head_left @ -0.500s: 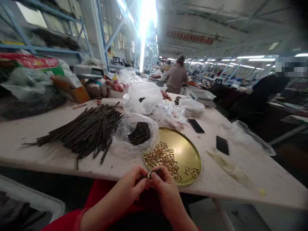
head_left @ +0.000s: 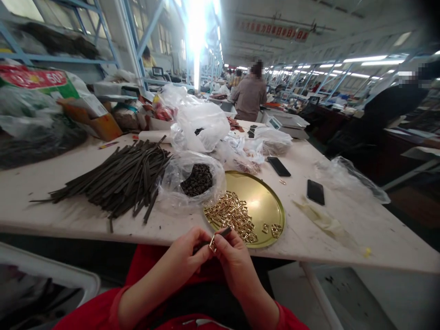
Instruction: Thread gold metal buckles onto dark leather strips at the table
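My left hand [head_left: 192, 251] and my right hand [head_left: 231, 251] meet at the table's front edge. A gold metal buckle [head_left: 212, 244] sits between their fingertips, with a dark strap [head_left: 225, 232] passing through it. The left fingers pinch the strap on the buckle's left side; the right fingers close on the strap and buckle from the right. Just beyond my hands, a round gold tray [head_left: 259, 192] carries a heap of gold buckles [head_left: 232, 215]. Left of the tray, a clear plastic bag [head_left: 168, 183] holds small dark pieces [head_left: 197, 180].
Many dark strips [head_left: 120, 178] lie on the table [head_left: 137, 231] at the left. Two black phones [head_left: 278, 166] and clear plastic sheeting [head_left: 360, 176] are at the right. White plastic bags [head_left: 201, 123] stand farther back. A white bin [head_left: 87, 279] is low at the left.
The buckle has turned to show more of its frame, and more strap shows above my right fingers. The camera view has shifted slightly, so the table sits higher.
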Tool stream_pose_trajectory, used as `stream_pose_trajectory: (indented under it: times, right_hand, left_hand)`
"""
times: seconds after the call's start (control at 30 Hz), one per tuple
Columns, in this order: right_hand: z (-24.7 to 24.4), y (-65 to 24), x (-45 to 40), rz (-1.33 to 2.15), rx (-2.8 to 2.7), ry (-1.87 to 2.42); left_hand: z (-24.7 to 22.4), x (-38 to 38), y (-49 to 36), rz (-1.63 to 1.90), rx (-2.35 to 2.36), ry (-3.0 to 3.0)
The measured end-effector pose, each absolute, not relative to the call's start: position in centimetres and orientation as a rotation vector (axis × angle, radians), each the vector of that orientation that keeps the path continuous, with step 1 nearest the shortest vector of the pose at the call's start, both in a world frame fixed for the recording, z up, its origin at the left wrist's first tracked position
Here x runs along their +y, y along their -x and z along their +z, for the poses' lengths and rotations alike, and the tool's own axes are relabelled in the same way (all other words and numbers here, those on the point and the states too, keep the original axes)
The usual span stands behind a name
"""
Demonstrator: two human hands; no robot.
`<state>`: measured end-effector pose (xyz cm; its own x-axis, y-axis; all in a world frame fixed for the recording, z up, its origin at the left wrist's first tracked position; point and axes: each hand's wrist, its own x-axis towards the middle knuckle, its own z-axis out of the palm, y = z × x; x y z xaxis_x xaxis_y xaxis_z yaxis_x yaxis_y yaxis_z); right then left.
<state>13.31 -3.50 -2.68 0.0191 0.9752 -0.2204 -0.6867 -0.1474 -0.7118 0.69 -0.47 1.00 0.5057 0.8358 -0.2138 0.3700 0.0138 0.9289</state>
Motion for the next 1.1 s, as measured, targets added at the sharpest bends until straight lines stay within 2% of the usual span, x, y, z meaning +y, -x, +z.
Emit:
stream_pose_trajectory:
  times: [0.47,1.1]
  right_hand:
    - [-2.9,-14.2,-4.7,1.497,-0.496,0.973]
    - [-4.0,-14.1,-4.0,1.461,-0.628,1.058]
  left_hand:
    - [0.5,-1.3,-1.1,0.574,0.988,-1.237]
    - [-1.6,-0.4,-0.4,0.598,0.977,-1.133]
